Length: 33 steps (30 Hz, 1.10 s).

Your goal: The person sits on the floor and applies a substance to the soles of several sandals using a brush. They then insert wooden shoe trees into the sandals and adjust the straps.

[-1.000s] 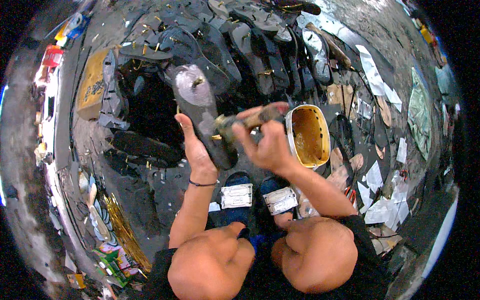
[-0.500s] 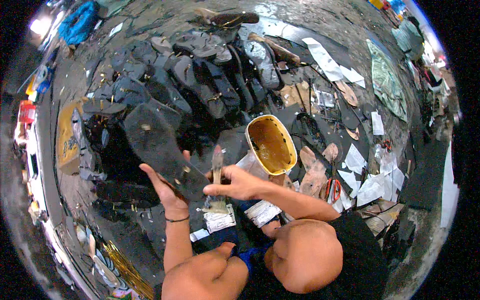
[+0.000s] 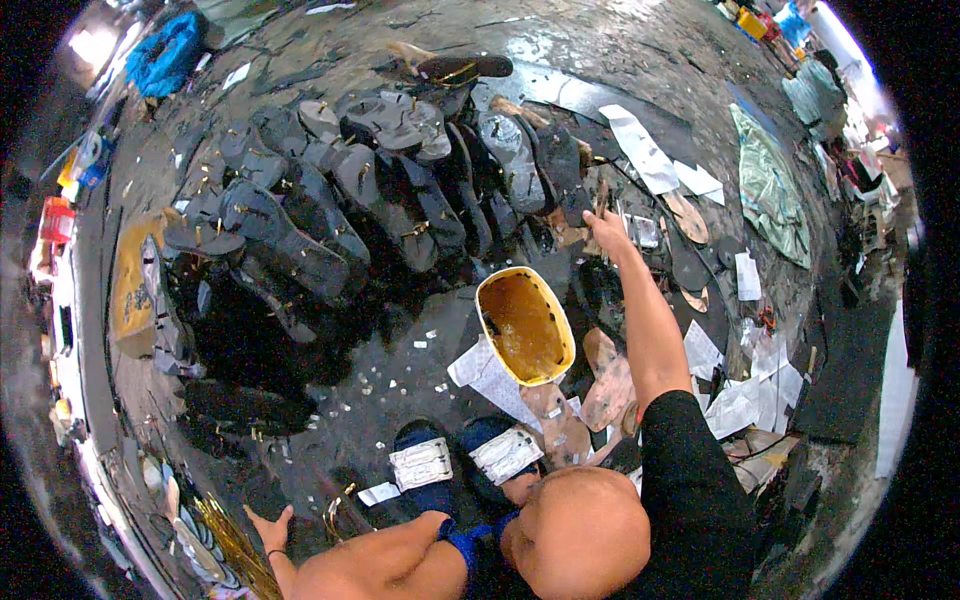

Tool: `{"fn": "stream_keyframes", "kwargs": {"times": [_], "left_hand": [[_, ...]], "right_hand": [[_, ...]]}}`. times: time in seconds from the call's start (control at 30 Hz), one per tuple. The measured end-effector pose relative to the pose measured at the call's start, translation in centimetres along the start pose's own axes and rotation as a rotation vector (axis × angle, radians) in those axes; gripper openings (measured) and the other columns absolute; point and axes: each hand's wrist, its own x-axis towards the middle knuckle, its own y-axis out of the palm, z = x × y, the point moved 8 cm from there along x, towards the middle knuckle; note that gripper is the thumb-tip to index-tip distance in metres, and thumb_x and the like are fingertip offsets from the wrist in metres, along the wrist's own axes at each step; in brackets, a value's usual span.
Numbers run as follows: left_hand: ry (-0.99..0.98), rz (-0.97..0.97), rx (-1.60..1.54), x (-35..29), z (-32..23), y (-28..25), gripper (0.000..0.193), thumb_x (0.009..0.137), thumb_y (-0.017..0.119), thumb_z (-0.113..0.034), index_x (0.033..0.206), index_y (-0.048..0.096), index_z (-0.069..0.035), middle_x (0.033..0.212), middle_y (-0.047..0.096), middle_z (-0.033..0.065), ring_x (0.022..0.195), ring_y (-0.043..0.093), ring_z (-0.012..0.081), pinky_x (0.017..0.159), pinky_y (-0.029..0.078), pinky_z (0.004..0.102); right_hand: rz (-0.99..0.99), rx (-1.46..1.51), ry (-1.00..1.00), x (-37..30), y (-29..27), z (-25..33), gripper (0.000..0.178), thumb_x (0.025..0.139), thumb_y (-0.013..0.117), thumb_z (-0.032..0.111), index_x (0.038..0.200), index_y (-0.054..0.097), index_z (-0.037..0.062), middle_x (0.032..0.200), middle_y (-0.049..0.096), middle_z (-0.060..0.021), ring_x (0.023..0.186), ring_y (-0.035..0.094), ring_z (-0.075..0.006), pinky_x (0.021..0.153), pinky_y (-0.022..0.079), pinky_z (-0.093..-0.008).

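My right hand [image 3: 606, 232] reaches out to the far end of a row of dark shoe soles, its fingers closed round a brush [image 3: 601, 194] whose thin stick part shows above them. Its fingertips are at the lower end of a dark sole [image 3: 566, 172], which leans at the right end of the row; whether they grip it is hard to tell. Nearer to me a yellow-rimmed tub [image 3: 526, 328] with brownish glue-like liquid stands on the ground. Low at the left, my left hand [image 3: 270, 530] is empty with fingers apart, beside a bundle of golden strips [image 3: 238, 545].
Several black soles [image 3: 385, 190] with small golden pieces lean in rows ahead. White paper sheets [image 3: 640, 148] and pinkish cut-outs [image 3: 606, 380] lie at the right. A cardboard box [image 3: 135, 290] stands at the left, and a green plastic sheet [image 3: 770, 185] lies far right.
My left hand has let go of the sole and drawn back low to the left. The right hand has moved from the middle to the far right end of the row, where a dark sole now leans.
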Motion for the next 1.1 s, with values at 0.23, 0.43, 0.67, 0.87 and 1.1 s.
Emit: {"fn": "stream_keyframes", "kwargs": {"times": [0.23, 0.43, 0.67, 0.87, 1.1], "left_hand": [[0.148, -0.066, -0.395, -4.4, -3.5, -5.1, 0.044, 0.092, 0.067, -0.025, 0.116, 0.058, 0.011, 0.109, 0.064, 0.0258, 0.102, 0.059, 0.037, 0.093, 0.043, 0.041], [0.816, -0.039, -0.292, -14.0, -24.2, -14.7, 0.051, 0.095, 0.061, -0.019, 0.136, 0.044, 0.007, 0.151, 0.031, 0.0244, 0.136, 0.034, 0.0399, 0.114, 0.027, 0.0448], [0.634, 0.102, -0.629, -16.7, -32.3, -6.9, 0.065, 0.075, 0.082, -0.014, 0.132, 0.053, -0.004, 0.087, 0.06, 0.0065, 0.081, 0.057, 0.0193, 0.075, 0.049, 0.0319], [0.709, 0.504, -0.649, -19.1, -34.5, 3.0, 0.059, 0.078, 0.081, -0.03, 0.121, 0.056, 0.002, 0.106, 0.067, 0.0173, 0.112, 0.058, 0.0362, 0.099, 0.044, 0.0426], [1.114, 0.531, -0.327, -17.8, -37.7, 6.1, 0.082, 0.09, 0.059, -0.051, 0.153, 0.029, -0.008, 0.16, 0.018, 0.0224, 0.149, 0.013, 0.0364, 0.12, 0.011, 0.0458]], "right_hand": [[-0.219, 0.042, -0.223, -11.8, -7.2, 1.2, 0.036, 0.099, 0.057, 0.033, 0.114, 0.065, 0.0007, 0.09, 0.069, -0.0083, 0.085, 0.064, -0.017, 0.076, 0.05, -0.0351], [0.038, -0.102, -0.566, -25.2, 1.8, 11.9, 0.029, 0.09, 0.069, 0.028, 0.104, 0.065, 0.003, 0.085, 0.069, -0.0157, 0.077, 0.069, -0.0302, 0.071, 0.054, -0.0389], [0.007, -0.155, -0.534, -27.5, -2.8, 13.5, 0.025, 0.09, 0.064, 0.023, 0.097, 0.058, -0.0005, 0.087, 0.066, -0.022, 0.079, 0.065, -0.0428, 0.07, 0.052, -0.0495], [0.553, -0.728, -0.224, -31.0, -2.8, 6.6, 0.026, 0.086, 0.066, 0.021, 0.096, 0.055, 0.0, 0.077, 0.063, -0.0269, 0.075, 0.062, -0.0449, 0.064, 0.048, -0.0488], [0.531, 0.603, -0.032, -30.9, 1.4, 15.8, 0.024, 0.096, 0.064, 0.018, 0.115, 0.062, 0.0028, 0.096, 0.066, -0.0005, 0.083, 0.06, -0.0081, 0.073, 0.048, -0.0238]]}}
